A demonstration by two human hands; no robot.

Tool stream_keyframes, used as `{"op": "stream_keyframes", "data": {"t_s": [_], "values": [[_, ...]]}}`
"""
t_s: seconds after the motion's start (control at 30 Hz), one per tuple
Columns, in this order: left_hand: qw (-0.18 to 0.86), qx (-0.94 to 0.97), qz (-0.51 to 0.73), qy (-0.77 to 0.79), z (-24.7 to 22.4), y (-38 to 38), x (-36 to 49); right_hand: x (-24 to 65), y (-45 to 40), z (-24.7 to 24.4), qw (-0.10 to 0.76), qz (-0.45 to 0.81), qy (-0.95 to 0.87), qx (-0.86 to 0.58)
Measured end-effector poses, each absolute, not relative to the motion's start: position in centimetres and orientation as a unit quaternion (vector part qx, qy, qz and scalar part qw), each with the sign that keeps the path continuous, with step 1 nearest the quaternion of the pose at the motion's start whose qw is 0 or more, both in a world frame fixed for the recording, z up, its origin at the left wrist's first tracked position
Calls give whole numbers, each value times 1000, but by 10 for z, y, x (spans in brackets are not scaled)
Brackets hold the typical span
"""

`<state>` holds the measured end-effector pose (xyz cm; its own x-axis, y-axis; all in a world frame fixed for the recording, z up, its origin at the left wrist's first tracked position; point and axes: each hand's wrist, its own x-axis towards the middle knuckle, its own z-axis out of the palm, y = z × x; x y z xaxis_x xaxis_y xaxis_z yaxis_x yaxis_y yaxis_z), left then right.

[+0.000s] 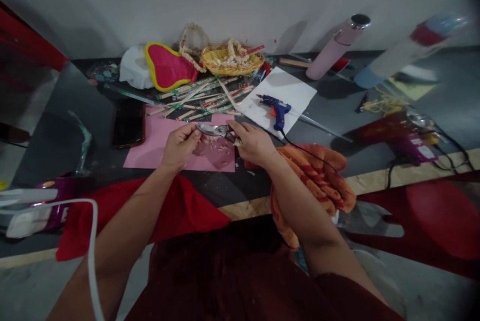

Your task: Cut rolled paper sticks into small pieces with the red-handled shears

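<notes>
Pruning shears [213, 130] with silvery curved blades are in my right hand [256, 144], whose fingers are wrapped round the handles. At the blade tips, the thumb and fingers of my left hand [181, 147] are pinched together; what lies between them is too small to make out. Both hands are over a pink sheet [157, 153] scattered with small pale wood bits [224, 149]. Just beyond the hands lie several chopsticks [195, 93], many in printed green-and-white wrappers. A blue glue gun [277, 110] rests on white paper [300, 88] beyond my right hand.
A phone [128, 123] lies at the left. Behind are a wicker basket [213, 65], a pink-and-yellow shape [170, 67] and a pink flask [332, 53]. An orange towel [318, 173] and red cloth [187, 211] lie along the near edge. The glue gun's cord trails right.
</notes>
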<state>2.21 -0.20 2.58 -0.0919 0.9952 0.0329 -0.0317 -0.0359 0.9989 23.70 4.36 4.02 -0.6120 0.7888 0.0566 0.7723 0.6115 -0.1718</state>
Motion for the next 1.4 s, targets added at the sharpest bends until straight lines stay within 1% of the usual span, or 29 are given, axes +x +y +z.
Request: {"op": "stream_keyframes", "data": {"t_s": [0.23,0.37,0.53,0.63,0.8,0.97,1.07,1.13,1.2,1.3,1.4], "values": [[576,430,504,479,34,-3,18,240,46,39,65,77,-903,-417],[601,398,508,471,38,-4,19,238,44,42,61,94,-899,-424],[609,381,518,465,37,-4,19,237,40,44,49,95,-891,-440],[608,378,525,460,37,-3,19,239,44,40,74,108,-896,-425],[621,366,524,453,35,-4,20,245,53,33,149,158,-899,-380],[643,341,530,435,32,-3,19,248,54,35,175,182,-897,-362],[608,295,588,445,33,3,11,249,55,36,158,156,-893,-391],[554,262,648,452,33,7,5,251,57,35,134,120,-875,-450],[520,270,665,463,32,9,3,251,58,33,112,88,-848,-510],[486,351,626,499,27,7,13,251,58,29,90,62,-827,-552],[412,504,531,543,22,2,27,249,57,27,83,39,-817,-569]]}}
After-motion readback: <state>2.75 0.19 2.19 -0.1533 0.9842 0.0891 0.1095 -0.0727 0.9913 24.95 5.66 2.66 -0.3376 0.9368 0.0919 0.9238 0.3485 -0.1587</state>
